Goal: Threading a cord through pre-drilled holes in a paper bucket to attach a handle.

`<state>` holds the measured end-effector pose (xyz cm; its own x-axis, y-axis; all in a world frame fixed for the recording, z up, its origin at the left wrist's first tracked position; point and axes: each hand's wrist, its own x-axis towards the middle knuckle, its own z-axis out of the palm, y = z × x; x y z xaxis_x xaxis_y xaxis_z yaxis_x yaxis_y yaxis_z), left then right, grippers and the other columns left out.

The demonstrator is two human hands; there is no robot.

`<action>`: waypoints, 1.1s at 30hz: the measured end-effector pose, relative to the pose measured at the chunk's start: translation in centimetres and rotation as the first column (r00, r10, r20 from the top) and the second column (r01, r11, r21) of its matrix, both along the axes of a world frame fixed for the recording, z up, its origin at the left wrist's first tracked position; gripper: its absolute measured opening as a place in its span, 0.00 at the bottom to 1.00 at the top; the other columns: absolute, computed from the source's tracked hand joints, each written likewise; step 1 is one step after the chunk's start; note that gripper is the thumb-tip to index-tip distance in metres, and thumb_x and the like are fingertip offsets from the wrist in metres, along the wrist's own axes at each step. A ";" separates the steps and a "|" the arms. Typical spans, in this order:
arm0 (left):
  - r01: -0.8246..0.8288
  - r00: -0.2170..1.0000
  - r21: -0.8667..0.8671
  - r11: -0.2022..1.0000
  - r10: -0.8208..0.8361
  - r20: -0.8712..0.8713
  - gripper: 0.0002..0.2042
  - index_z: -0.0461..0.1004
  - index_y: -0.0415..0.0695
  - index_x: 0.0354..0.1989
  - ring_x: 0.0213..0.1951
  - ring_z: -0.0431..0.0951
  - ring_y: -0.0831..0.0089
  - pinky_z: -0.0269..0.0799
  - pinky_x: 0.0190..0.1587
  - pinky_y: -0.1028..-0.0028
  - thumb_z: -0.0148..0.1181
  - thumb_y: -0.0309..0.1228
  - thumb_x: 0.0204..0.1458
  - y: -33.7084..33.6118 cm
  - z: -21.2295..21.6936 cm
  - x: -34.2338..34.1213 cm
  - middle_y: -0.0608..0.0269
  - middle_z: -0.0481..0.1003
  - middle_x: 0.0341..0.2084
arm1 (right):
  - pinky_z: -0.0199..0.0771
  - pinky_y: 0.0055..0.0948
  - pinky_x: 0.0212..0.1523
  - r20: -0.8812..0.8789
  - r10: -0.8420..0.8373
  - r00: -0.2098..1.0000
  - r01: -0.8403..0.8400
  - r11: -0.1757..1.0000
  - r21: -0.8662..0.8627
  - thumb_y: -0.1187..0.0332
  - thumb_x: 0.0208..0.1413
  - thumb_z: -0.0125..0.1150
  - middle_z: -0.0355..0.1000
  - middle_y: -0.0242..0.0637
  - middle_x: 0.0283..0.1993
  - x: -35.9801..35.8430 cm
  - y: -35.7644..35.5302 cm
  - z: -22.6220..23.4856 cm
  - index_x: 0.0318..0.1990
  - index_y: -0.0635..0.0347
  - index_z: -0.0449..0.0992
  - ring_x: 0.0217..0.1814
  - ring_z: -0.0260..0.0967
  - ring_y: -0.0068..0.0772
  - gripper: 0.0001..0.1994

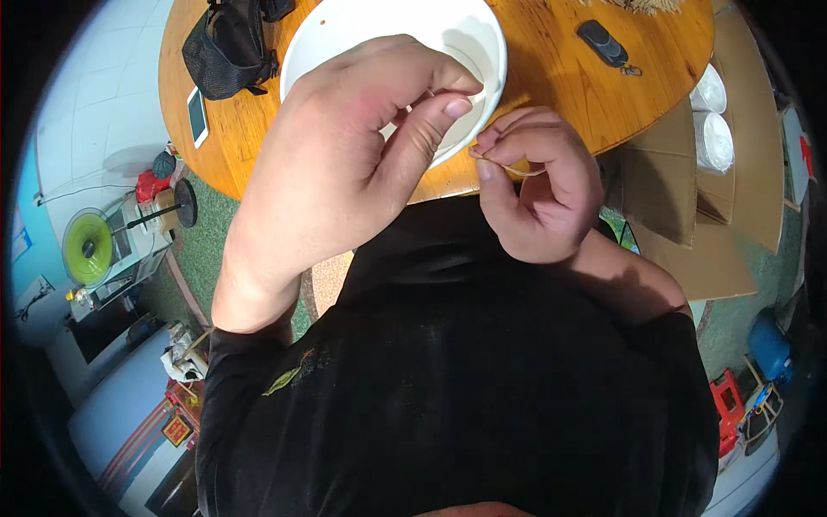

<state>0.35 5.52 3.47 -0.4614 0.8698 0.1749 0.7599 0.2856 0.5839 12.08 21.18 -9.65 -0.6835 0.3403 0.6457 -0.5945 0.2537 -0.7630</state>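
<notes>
My left hand (357, 121) is above a white bowl (312, 39) on the wooden table, its thumb and forefinger pinched together by the bowl's near right rim. Whatever lies between those fingertips is too small to make out. Just right of the bowl, my right hand (544, 185) pinches a thin tan strand (519, 171) between thumb and fingers. Part of the strand runs across the curled fingers. The hands are close together but apart. Most of the bowl's inside is hidden behind my left hand; a small brown speck shows near its far left rim.
On the round wooden table (551, 77) lie a black mesh bag (226, 52), a white phone (197, 117) and a dark key fob (602, 44). Straw-like stalks (646, 4) show at its far edge. An open cardboard box (659, 194) at right holds stacked white containers (714, 142).
</notes>
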 end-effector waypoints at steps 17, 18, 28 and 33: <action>0.064 0.990 -0.075 0.995 -0.054 0.131 0.10 0.84 0.38 0.53 0.45 0.86 0.69 0.80 0.49 0.73 0.65 0.21 0.66 -0.4 0.2 -0.4 0.57 0.84 0.44 | 0.77 0.34 0.40 0.012 -0.070 0.997 0.070 0.998 0.007 0.81 0.51 0.76 0.79 0.37 0.35 -0.3 -0.3 -0.2 0.39 0.61 0.79 0.36 0.79 0.38 0.11; 0.082 0.989 -0.094 0.992 -0.069 0.134 0.11 0.84 0.38 0.54 0.46 0.86 0.69 0.80 0.50 0.72 0.65 0.21 0.65 -0.4 0.3 -0.5 0.57 0.84 0.45 | 0.77 0.34 0.40 0.025 -0.069 0.997 0.069 0.998 0.003 0.81 0.51 0.76 0.80 0.37 0.35 -0.2 -0.3 -0.1 0.38 0.61 0.79 0.36 0.79 0.38 0.11; 0.143 0.968 -0.199 0.970 -0.096 0.230 0.12 0.84 0.36 0.54 0.46 0.87 0.63 0.81 0.50 0.70 0.66 0.17 0.63 -0.2 0.4 -1.4 0.54 0.84 0.43 | 0.77 0.33 0.38 0.013 -0.097 0.995 0.097 0.994 0.050 0.80 0.51 0.77 0.80 0.36 0.34 -0.3 -0.3 0.2 0.39 0.61 0.81 0.35 0.79 0.38 0.11; 0.166 0.963 -0.217 0.962 -0.110 0.246 0.09 0.85 0.36 0.50 0.44 0.87 0.66 0.81 0.50 0.71 0.66 0.18 0.64 -0.2 0.5 -1.6 0.55 0.85 0.41 | 0.77 0.32 0.36 0.033 -0.099 0.995 0.094 0.988 0.122 0.80 0.52 0.78 0.81 0.37 0.33 -0.4 0.0 0.8 0.37 0.61 0.82 0.34 0.80 0.38 0.09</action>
<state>-1.29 5.35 3.94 -0.3372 0.9314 -0.1375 0.6546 0.3369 0.6767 11.73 21.19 -8.90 -0.6763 0.3275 0.6598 -0.5336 0.3997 -0.7453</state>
